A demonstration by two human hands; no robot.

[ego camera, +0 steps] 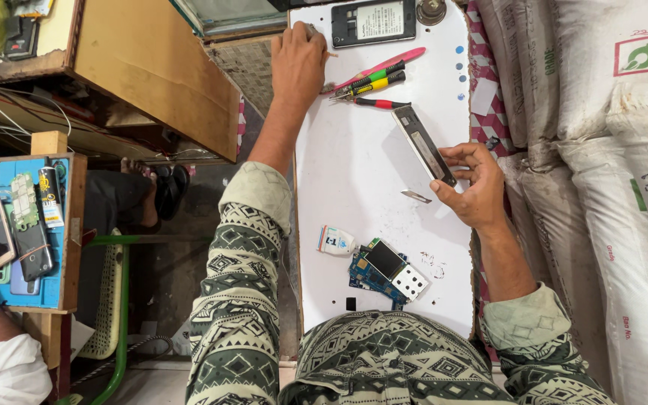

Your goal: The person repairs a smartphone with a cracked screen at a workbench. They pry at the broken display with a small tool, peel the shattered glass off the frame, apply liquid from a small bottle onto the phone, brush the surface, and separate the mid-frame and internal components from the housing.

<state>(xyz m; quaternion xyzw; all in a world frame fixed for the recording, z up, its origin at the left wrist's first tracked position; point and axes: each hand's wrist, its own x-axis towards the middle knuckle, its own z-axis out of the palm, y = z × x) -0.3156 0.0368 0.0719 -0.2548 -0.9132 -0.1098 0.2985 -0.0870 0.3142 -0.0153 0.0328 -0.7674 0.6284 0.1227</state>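
Phone frame strip (pixel 423 144) at bench (pixel 354 172) right edge, pinched by right hand (pixel 474 187), tilted up for inspection. Left hand (pixel 298 60) reaches screwdrivers (pixel 369 81), fingers curled on small tool. Circuit board (pixel 384 270) lies near body.

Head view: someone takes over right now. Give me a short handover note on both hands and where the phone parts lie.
Left hand: stretched to the far end of the white board, fingertips at the tool cluster; what it pinches is unclear.
Right hand: grip on the dark phone frame, held tilted above the board.
Opened phone body lies at the far edge; blue circuit board and small white piece lie near the person; a thin metal sliver sits beside the right hand.
Done: phone is apart. Left: all parts separate.
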